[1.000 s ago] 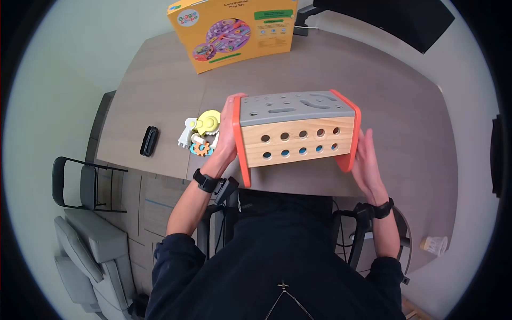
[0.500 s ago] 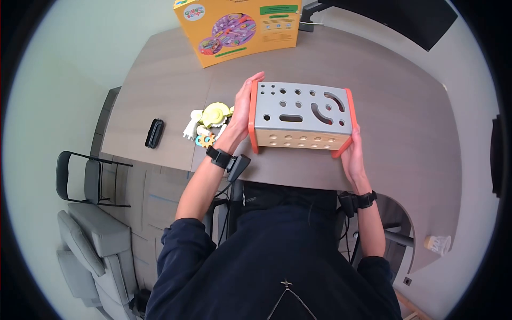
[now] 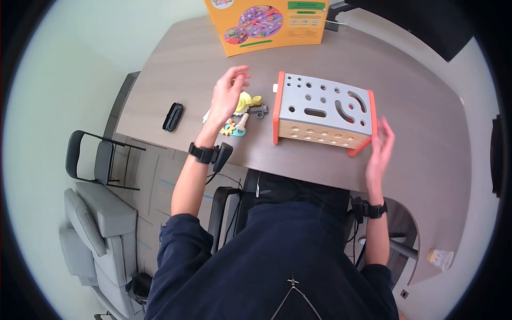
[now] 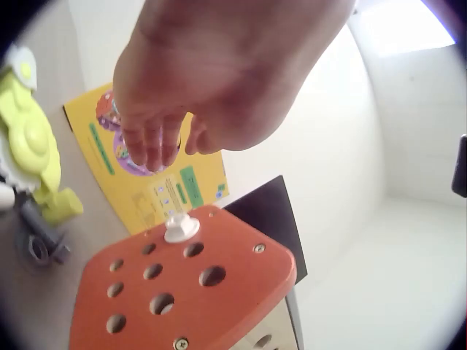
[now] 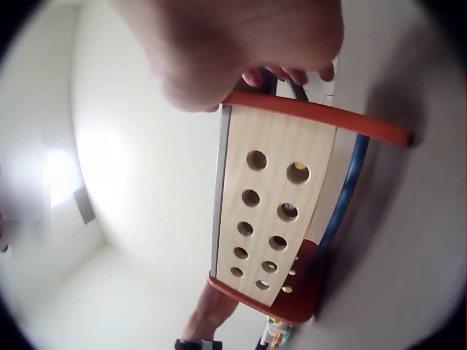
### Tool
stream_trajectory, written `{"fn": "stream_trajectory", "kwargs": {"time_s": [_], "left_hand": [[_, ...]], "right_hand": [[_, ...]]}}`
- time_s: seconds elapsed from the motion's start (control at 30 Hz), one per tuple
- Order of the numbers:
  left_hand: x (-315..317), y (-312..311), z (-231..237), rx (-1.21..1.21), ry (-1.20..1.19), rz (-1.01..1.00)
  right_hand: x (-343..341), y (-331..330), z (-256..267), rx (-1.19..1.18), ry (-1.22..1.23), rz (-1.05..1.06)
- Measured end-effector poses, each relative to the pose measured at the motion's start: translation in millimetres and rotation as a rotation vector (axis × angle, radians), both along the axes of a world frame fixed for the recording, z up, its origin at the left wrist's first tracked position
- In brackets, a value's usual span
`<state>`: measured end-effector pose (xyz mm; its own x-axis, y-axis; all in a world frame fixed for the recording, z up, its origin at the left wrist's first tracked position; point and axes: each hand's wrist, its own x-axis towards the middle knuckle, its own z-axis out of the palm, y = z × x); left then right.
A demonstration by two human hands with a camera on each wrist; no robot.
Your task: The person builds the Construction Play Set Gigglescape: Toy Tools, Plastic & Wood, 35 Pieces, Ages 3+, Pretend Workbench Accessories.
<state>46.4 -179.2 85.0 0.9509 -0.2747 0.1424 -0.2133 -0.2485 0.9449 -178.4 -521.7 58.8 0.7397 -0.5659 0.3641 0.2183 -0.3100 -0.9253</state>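
A toy workbench box (image 3: 326, 106) stands on the table, its grey perforated top facing up. It has wooden sides and orange-red end panels, and a white bolt head (image 4: 181, 227) sticks out of the left panel (image 4: 219, 292). My left hand (image 3: 228, 95) is off the box, fingers loosely bent and holding nothing, above a cluster of toy pieces. Under and beside it are a yellow-green toy saw (image 4: 33, 142), a grey bolt with a nut (image 3: 260, 111), a white screw (image 3: 242, 121) and an orange gear (image 3: 229, 128). My right hand (image 3: 378, 154) lies along the right end panel, fingers extended.
A yellow play-set carton (image 3: 272, 26) stands at the back of the table, near a dark monitor (image 3: 421, 24). Left of the pieces lies a black case (image 3: 173, 117). A plastic cup (image 3: 440, 259) is at the lower right. A folding chair (image 3: 101, 160) is beyond the left edge.
The box has tipped from showing its wooden side to showing its top and has come down onto the table. My left hand has let go and moved left over the pieces; the right has loosened.
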Motion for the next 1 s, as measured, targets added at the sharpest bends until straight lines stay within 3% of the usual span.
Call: {"fn": "stream_trajectory", "kwargs": {"time_s": [0.03, 0.13, 0.23, 0.37, 0.57, 0.67, 0.87, 1.0], "left_hand": [[-5, 13, -4, 0.047, -0.066, 0.069], [-41, 42, -19, 0.294, -0.077, 0.152], [-75, 51, -49, 0.487, -0.157, 0.104], [-101, 42, -53, 0.585, -0.180, 0.169], [-113, 43, -60, 0.637, -0.211, 0.167], [-119, 51, -65, 0.626, -0.220, 0.213], [-112, 66, -77, 0.637, -0.235, 0.293], [-105, 64, -64, 0.706, -0.214, 0.271]], "right_hand": [[-7, 8, 6, -0.102, -0.070, -0.083], [-35, 7, -11, -0.293, -0.131, -0.009], [-43, 33, 3, -0.334, 0.088, 0.273], [-32, 62, 6, -0.375, 0.136, 0.395], [-21, 85, 21, -0.423, 0.259, 0.454], [-15, 89, 19, -0.570, 0.139, 0.435], [-12, 97, 20, -0.506, 0.290, 0.555], [-8, 104, 19, -0.537, 0.265, 0.604]]}}
